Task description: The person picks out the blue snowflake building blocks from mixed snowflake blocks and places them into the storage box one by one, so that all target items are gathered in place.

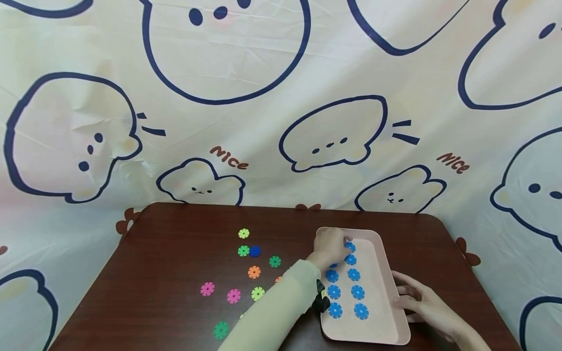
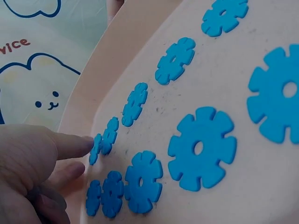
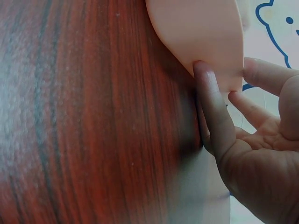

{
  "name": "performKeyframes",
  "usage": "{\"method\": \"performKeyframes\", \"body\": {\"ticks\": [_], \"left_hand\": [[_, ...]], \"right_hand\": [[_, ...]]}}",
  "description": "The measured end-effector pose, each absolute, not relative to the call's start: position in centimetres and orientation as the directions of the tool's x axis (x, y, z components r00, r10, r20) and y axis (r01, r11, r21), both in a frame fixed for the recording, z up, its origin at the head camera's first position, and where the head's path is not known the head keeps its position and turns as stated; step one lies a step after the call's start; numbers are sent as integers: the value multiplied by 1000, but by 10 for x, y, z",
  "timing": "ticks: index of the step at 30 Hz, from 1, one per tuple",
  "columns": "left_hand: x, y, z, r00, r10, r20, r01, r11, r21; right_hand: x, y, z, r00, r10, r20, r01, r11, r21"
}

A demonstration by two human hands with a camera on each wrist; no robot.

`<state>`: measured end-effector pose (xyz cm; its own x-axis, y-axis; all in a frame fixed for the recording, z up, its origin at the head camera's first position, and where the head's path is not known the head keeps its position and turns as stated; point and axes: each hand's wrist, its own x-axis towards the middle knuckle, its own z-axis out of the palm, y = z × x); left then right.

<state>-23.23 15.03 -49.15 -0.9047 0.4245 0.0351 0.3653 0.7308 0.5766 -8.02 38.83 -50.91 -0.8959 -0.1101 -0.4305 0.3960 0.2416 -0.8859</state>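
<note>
Inside a pale pink tray (image 1: pixel 382 282), blue notched plastic snowflake discs (image 1: pixel 357 292) lie in two columns. My left hand (image 1: pixel 330 248) is at the tray's far end. In the left wrist view, its extended index finger (image 2: pixel 74 144) touches the farthest blue disc (image 2: pixel 95 151) of one column, while the other fingers bend below. From the head view, that hand partly covers the far part of the left column. My right hand (image 1: pixel 423 304) rests at the tray's right side. Its fingertips (image 3: pixel 205 70) touch the tray's outer wall and rim in the right wrist view.
Loose snowflake discs lie on the dark wooden table (image 1: pixel 145 292) left of the tray, among them pink (image 1: pixel 233 296), orange (image 1: pixel 254 272), green (image 1: pixel 221 330), yellow-green (image 1: pixel 243 233) and dark blue (image 1: pixel 255 251). My left forearm hides some. A patterned curtain (image 1: pixel 263 122) hangs behind the table.
</note>
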Motion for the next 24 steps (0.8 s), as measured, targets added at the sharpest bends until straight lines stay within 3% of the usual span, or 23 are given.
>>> {"method": "performKeyframes", "body": {"ticks": [12, 24], "left_hand": [[-237, 129, -473, -883, 465, 60, 386, 649, 655], [-242, 63, -440, -880, 442, 174, 449, 654, 609]], "right_hand": [[-82, 388, -509, -891, -89, -445, 410, 260, -874], [-83, 390, -510, -894, -106, -434, 398, 252, -882]]}}
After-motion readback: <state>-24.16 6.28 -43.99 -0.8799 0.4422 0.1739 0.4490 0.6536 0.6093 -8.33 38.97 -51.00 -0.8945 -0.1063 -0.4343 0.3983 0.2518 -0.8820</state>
